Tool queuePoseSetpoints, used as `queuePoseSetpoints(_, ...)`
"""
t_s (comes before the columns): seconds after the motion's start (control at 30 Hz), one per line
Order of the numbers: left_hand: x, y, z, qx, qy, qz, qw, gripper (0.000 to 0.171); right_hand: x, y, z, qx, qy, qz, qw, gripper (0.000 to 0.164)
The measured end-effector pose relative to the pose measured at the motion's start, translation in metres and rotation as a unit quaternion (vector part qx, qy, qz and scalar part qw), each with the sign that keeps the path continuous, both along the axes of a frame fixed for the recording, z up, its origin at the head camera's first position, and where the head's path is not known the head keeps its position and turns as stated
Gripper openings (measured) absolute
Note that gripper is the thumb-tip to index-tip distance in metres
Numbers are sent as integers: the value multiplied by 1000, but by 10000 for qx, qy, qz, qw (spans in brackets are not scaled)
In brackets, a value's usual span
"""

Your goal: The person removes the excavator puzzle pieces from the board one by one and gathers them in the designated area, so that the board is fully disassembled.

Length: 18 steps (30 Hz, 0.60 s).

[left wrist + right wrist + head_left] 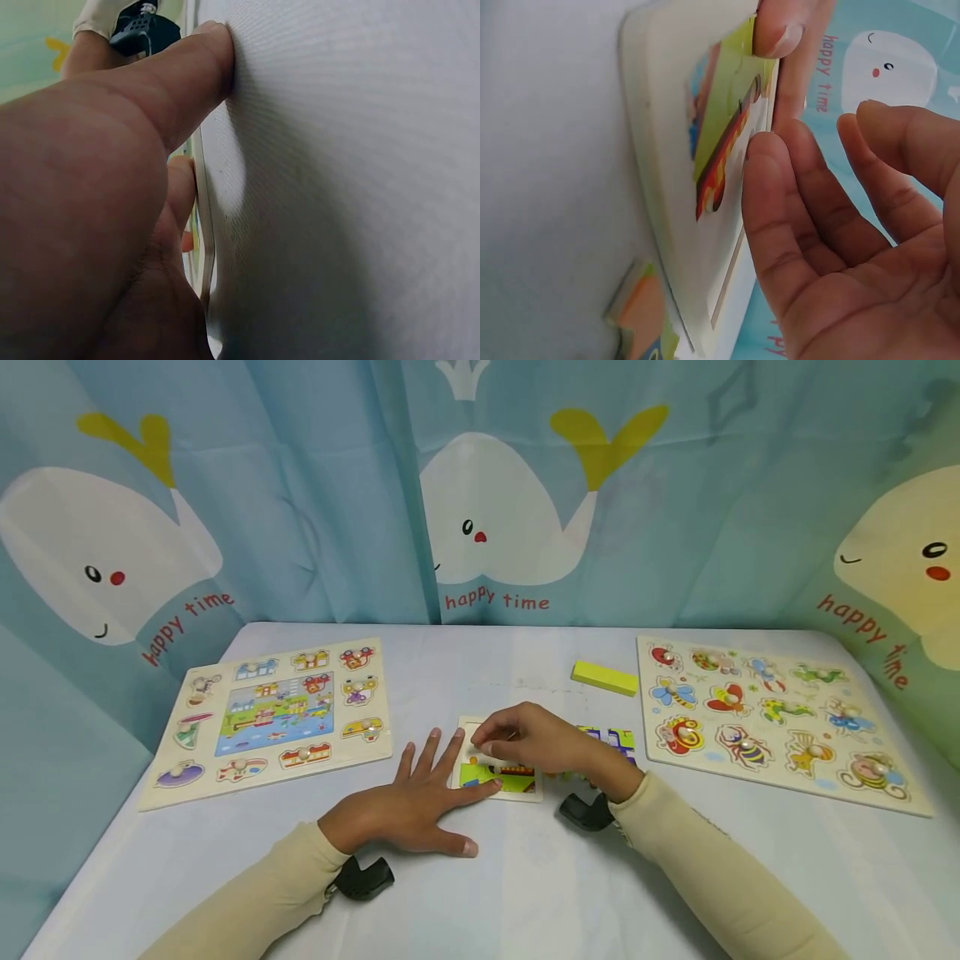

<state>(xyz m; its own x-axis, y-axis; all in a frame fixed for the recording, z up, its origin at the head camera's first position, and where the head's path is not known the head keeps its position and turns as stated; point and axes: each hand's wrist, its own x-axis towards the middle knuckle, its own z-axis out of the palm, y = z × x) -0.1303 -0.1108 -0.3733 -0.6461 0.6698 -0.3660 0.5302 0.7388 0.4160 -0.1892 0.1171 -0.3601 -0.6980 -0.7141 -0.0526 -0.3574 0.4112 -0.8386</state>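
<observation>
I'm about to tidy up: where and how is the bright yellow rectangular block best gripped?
Probably at mid-length: pinch the bright yellow rectangular block across its long sides, reaching from above with the right hand. It lies flat and elongated; its right end sits close to the cream insect puzzle board, leaving less room.

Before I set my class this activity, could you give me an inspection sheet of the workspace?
Surface: white-covered table.
Job's things: puzzle tray, partly filled; loose pieces to its right, partly hidden.
Clutter: yellow block; vehicle board on the left; bug board on the right.
Hands: left hand spread, one finger on the tray; right hand over the tray, fingers bent, no piece seen in it.
Cables: nothing seen.
Surroundings: blue whale-print curtain reading "happy time".
</observation>
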Motion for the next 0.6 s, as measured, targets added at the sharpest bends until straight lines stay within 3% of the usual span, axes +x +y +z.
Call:
queuePoseSetpoints(0.23,0,0,0,60,33,-21,10000,74,3,-4,0,272,45,-3,9996,17)
queuePoseSetpoints(0.6,0,-1,0,163,5,-51,9999,74,3,-5,-4,138,-81,52,9999,15)
